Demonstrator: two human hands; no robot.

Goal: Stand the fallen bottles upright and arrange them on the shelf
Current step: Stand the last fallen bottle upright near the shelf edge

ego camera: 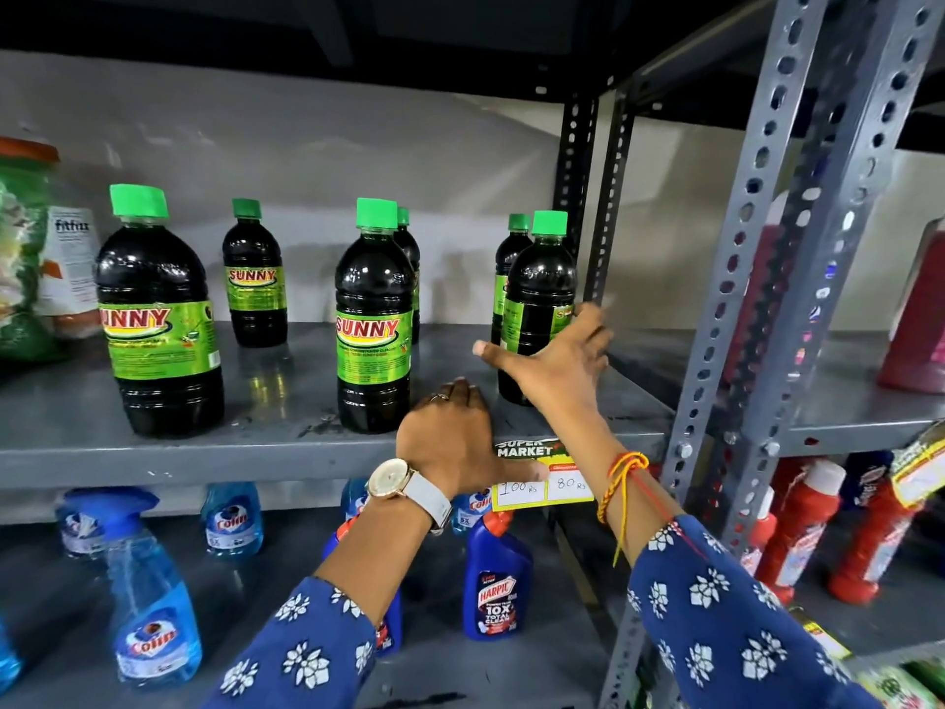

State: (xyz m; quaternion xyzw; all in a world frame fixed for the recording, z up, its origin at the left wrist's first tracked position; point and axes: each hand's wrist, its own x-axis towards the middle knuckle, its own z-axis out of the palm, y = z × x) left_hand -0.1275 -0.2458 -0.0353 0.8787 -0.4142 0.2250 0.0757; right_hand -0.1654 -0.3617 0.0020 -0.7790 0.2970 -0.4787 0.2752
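Several dark Sunny bottles with green caps stand upright on the grey metal shelf (204, 455). A large one (158, 319) is at the front left, with a smaller one (254, 284) behind it. Another large one (373, 324) stands in the middle. My right hand (562, 365) is spread against the lower front of the rightmost front bottle (539, 284), thumb stretched left, fingers at its right side. A further bottle (511, 253) stands just behind that one. My left hand (450, 437) rests palm down on the shelf's front edge and holds nothing.
A perforated steel upright (767, 258) stands right of the bottles. A green packet (20, 258) sits at the far left. A yellow price tag (542, 483) hangs on the shelf edge. Blue Colin sprays (148, 606) and a Harpic bottle (496, 591) fill the lower shelf; red bottles (803, 524) are at the right.
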